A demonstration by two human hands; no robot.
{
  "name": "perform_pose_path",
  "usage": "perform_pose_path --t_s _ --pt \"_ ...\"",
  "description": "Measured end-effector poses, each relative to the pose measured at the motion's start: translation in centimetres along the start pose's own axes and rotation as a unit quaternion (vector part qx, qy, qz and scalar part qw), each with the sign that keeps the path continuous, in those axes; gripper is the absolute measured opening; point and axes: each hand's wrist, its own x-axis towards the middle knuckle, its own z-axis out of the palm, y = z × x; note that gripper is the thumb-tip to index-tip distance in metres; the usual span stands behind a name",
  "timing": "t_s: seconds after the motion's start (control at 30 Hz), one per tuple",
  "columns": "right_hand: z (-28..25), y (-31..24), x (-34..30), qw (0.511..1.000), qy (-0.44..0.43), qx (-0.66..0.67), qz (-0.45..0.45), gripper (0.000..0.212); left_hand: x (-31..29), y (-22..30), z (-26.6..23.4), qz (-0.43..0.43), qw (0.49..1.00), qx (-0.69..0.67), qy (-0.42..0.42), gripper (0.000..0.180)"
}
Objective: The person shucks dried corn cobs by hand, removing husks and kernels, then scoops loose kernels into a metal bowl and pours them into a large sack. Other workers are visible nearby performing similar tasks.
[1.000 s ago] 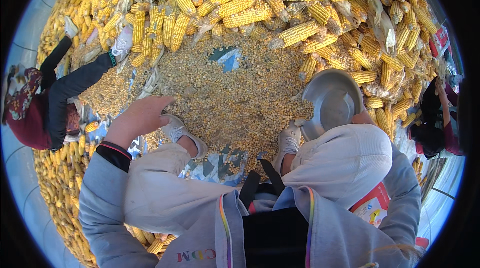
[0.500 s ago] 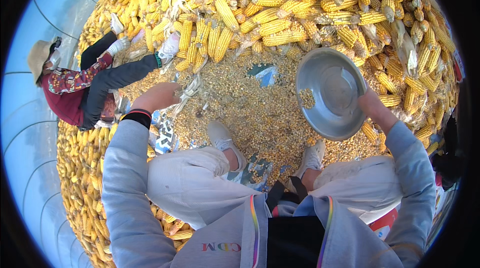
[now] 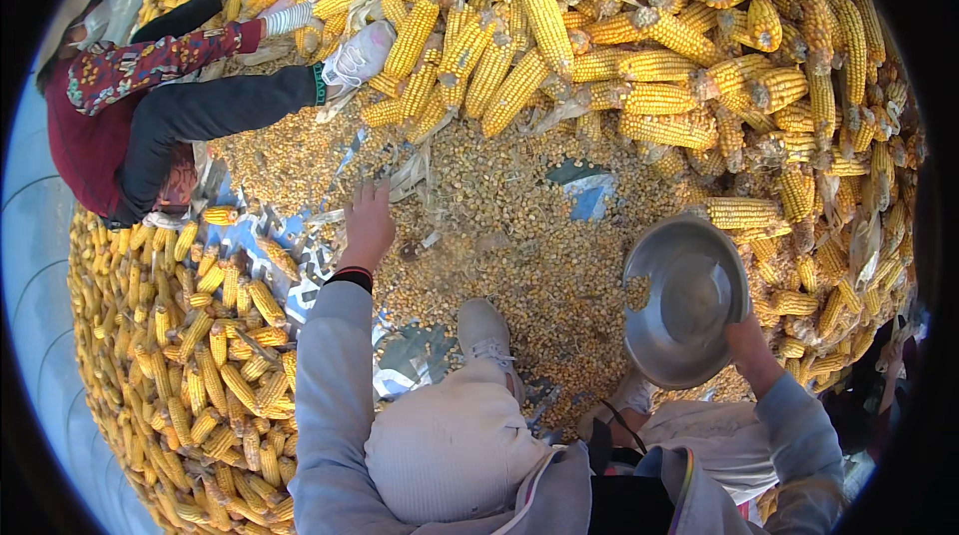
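My right hand [image 3: 754, 353] grips the right rim of a round, shallow metal basin [image 3: 689, 335]. A small heap of loose corn kernels lies inside at the basin's left side, and the rest of its inner surface is bare metal. My left hand [image 3: 370, 223] is stretched out over loose corn kernels [image 3: 489, 235] spread on the ground, fingers extended and nothing visible in them. Dry pale husk [image 3: 412, 173] lies just right of its fingertips. Whether the fingers touch the kernels, I cannot tell.
Corn cobs [image 3: 669, 65] are piled high at the far side and right; another heap of cobs [image 3: 215, 365] fills the left. A co-worker in a maroon top [image 3: 90, 150] sits at the far left, one shoe [image 3: 360, 55] against the cobs. Patterned sheeting [image 3: 410, 353] shows beneath the kernels.
My view has tilted and shifted, so the basin and cobs appear lower. My left hand has gone from bent beside the husk to stretched forward. My right hand keeps hold of the basin.
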Motion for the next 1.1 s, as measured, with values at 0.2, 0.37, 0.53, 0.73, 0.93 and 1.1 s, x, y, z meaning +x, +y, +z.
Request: perform_pose_path --t_s 0.2,0.37,0.53,0.73,0.93,1.1 --pt "3.6 -5.3 -0.3 0.99 -0.009 0.003 0.138 0.054 2.0 -1.5 1.9 -0.105 0.99 -0.02 -0.094 0.065" --pt "5.0 -6.7 0.3 0.975 -0.01 -0.05 0.215 0.052 1.8 -5.1 1.0 -0.253 0.946 0.17 0.112 0.055" --pt "7.4 -7.0 0.4 0.974 0.015 0.011 0.226 0.051 3.5 0.3 4.3 0.034 0.955 -0.237 0.175 0.06" --pt "10.3 -7.8 -0.3 0.973 0.016 0.045 0.228 0.049 5.2 8.1 8.2 -0.044 0.927 -0.324 0.183 0.055" --pt "11.4 -8.8 -0.6 0.975 0.024 0.026 0.22 0.047 3.5 12.8 5.7 0.078 0.876 -0.451 0.151 0.053" --pt "11.7 -9.1 -0.7 0.967 0.056 0.01 0.248 0.04 0.2 19.0 4.4 0.135 0.834 -0.535 0.034 0.057"
